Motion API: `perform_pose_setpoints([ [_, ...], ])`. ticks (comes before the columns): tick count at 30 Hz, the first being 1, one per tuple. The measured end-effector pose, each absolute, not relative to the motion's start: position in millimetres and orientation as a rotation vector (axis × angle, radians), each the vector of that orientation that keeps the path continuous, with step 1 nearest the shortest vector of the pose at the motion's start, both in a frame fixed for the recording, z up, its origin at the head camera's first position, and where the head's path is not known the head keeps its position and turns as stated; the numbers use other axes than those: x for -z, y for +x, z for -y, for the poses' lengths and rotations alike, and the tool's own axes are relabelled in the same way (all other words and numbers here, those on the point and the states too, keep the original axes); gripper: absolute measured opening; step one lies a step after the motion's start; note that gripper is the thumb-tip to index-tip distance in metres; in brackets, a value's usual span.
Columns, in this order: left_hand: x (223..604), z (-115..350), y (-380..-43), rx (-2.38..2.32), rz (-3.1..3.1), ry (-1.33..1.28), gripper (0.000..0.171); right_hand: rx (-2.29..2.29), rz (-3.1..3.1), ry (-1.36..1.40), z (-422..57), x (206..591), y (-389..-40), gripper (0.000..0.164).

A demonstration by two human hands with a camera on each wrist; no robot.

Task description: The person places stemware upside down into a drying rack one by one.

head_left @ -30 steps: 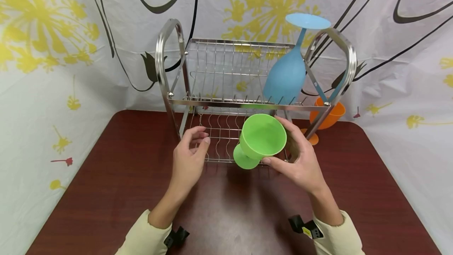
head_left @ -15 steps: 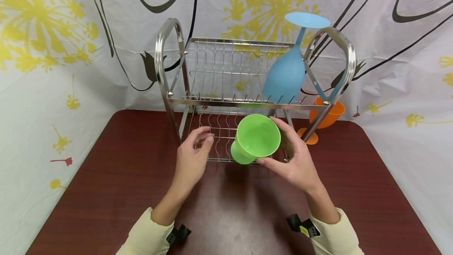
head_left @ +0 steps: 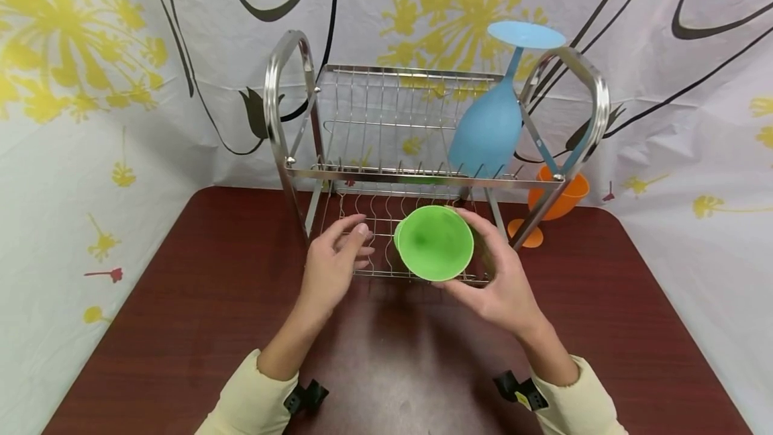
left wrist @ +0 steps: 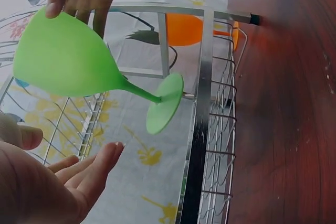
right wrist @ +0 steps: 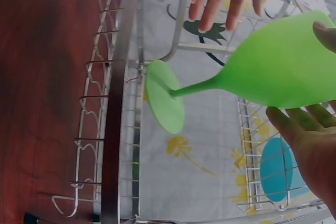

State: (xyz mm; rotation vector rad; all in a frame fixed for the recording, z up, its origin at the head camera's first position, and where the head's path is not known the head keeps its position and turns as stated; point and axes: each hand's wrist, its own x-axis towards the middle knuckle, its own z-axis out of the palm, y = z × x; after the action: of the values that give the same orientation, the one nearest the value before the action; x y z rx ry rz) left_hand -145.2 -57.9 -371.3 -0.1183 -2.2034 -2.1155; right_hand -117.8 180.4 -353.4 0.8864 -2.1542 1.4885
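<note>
A green plastic goblet [head_left: 435, 244] is held up in front of the dish rack, its bowl opening toward the head camera. My right hand [head_left: 498, 280] grips the bowl from the right, thumb below and fingers around the far side. In the left wrist view the goblet's stem and round foot [left wrist: 165, 103] point toward the rack's lower part, apart from the wires. My left hand [head_left: 332, 264] hovers to the left of the goblet with loosely bent fingers, holding nothing and not touching it.
A two-tier metal dish rack [head_left: 386, 178] stands on the dark red table [head_left: 169, 327]. On its upper tier a blue goblet [head_left: 489, 129] rests upside down at the right. Behind the rack's right leg stands an orange goblet [head_left: 561, 197]. A patterned white cloth [head_left: 199, 133] hangs behind.
My right hand has shifted slightly left with the green goblet and tipped its opening toward the head camera, so the foot is now hidden there. The left hand has moved slightly right.
</note>
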Motion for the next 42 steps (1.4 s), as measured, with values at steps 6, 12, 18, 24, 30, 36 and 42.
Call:
perform_pose_setpoints([
  [6, 369.3, 58.5, -148.4, 2.378, 2.180, -0.019, 0.037, -1.482, 2.048, 1.024, -176.9, 360.4, -121.0, 0.090],
  [12, 367.9, 59.6, -151.8, 2.550, 2.226, 0.036, 0.043, -1.394, 2.018, 1.098, -171.4, 367.1, -121.9, 0.078],
  [18, 366.3, 59.7, -154.0, 2.695, 2.221, 0.036, 0.051, -1.304, 2.009, 1.141, -167.4, 373.4, -122.7, 0.072],
  [24, 366.0, 59.8, -154.9, 2.746, 2.242, 0.031, 0.051, -1.211, 2.012, 1.152, -166.4, 377.0, -122.9, 0.066],
  [30, 364.4, 59.6, -155.6, 2.773, 2.243, 0.048, 0.051, -1.124, 1.987, 1.189, -166.7, 380.5, -125.1, 0.061],
  [36, 364.7, 59.7, -156.0, 2.792, 2.260, 0.016, 0.053, -1.124, 1.969, 1.233, -166.8, 384.3, -124.8, 0.059],
  [42, 362.7, 61.3, -155.3, 2.823, 2.279, -0.033, 0.054, -1.106, 1.952, 1.274, -166.3, 386.3, -125.1, 0.057],
])
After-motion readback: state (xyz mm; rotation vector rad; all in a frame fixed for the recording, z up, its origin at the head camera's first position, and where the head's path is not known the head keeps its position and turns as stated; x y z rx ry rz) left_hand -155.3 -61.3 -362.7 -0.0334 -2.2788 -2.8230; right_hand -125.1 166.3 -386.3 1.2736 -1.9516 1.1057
